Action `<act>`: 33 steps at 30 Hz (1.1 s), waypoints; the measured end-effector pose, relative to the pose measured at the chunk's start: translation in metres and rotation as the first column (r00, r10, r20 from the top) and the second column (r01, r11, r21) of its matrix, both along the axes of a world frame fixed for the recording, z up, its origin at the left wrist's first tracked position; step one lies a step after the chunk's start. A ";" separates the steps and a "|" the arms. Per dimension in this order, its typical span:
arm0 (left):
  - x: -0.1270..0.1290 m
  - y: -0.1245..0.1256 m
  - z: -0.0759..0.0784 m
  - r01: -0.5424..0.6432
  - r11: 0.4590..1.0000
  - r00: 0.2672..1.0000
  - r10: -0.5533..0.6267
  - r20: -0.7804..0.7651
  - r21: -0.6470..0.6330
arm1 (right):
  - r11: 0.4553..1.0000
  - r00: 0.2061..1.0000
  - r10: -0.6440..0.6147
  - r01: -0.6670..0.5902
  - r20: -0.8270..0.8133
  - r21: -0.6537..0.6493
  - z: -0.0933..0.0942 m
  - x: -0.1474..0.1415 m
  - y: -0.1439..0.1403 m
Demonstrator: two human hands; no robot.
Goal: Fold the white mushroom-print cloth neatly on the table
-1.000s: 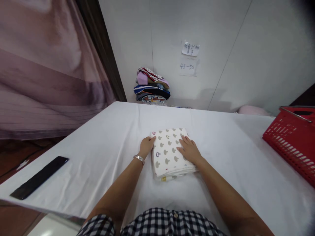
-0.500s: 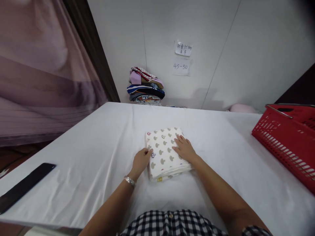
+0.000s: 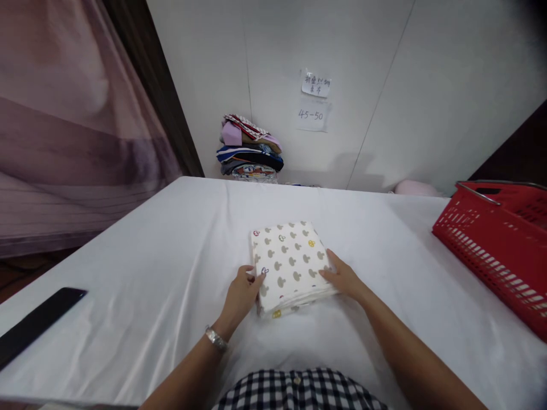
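Note:
A white cloth (image 3: 294, 262), printed with grey mushroom shapes and a few coloured ones, lies folded into a thick, roughly square pad on the white-covered table. My left hand (image 3: 241, 293) grips its left edge, thumb on the top layer and the other fingers curled at the side. At the right edge, my right hand (image 3: 347, 277) has its thumb on top near the front corner and its fingers along the side. Fingertips of both hands are partly hidden by the pad.
A black phone-like slab (image 3: 38, 324) lies at the table's left. On the right stands a red plastic basket (image 3: 491, 245) with a metal handle. Behind the table's far edge is a stack of folded fabrics (image 3: 250, 151), below paper notes (image 3: 314, 114) on the wall. A curtain (image 3: 77, 142) hangs at left.
My right hand has slid from lying flat on the cloth's top to its right edge, uncovering a yellow mushroom print. My left hand has shifted slightly down along the left edge.

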State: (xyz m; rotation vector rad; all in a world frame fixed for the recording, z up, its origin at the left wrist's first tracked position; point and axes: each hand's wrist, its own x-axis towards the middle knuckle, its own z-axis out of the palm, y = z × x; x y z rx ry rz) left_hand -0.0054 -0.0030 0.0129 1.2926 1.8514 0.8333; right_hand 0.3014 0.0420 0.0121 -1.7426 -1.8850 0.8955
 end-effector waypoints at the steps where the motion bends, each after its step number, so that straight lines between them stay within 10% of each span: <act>1: 0.003 -0.001 0.000 -0.008 1.000 0.998 0.009 0.056 -0.015 | 1.000 1.000 0.013 -0.013 -0.025 -0.013 0.000 0.004 0.005; 7: 0.056 -0.014 0.001 0.184 0.979 0.924 -0.141 0.356 -0.090 | 0.995 0.999 0.042 -0.041 0.001 0.085 0.025 0.032 0.074; 11: 0.090 -0.021 0.005 0.429 0.900 0.849 -0.376 0.372 -0.069 | 0.969 0.938 -0.052 -0.036 0.342 0.244 0.048 0.029 0.099; 15: 0.081 -0.017 0.015 0.485 0.874 0.837 -0.474 0.273 0.032 | 0.915 0.920 0.078 -0.219 0.384 0.340 0.048 -0.006 0.061; 19: 0.046 0.016 0.026 0.295 0.920 0.950 -0.255 -0.177 0.256 | 0.864 0.875 0.299 -0.417 0.380 0.281 0.025 -0.042 -0.004; 23: 0.020 0.054 0.016 0.428 0.857 0.850 -0.274 -0.450 0.287 | 0.826 0.802 0.338 -0.503 0.492 0.253 0.002 -0.054 -0.037; 33: 0.008 0.075 0.001 0.315 0.928 0.928 -0.257 -0.269 0.200 | 0.784 0.824 0.245 -0.478 0.510 0.396 -0.013 -0.026 -0.059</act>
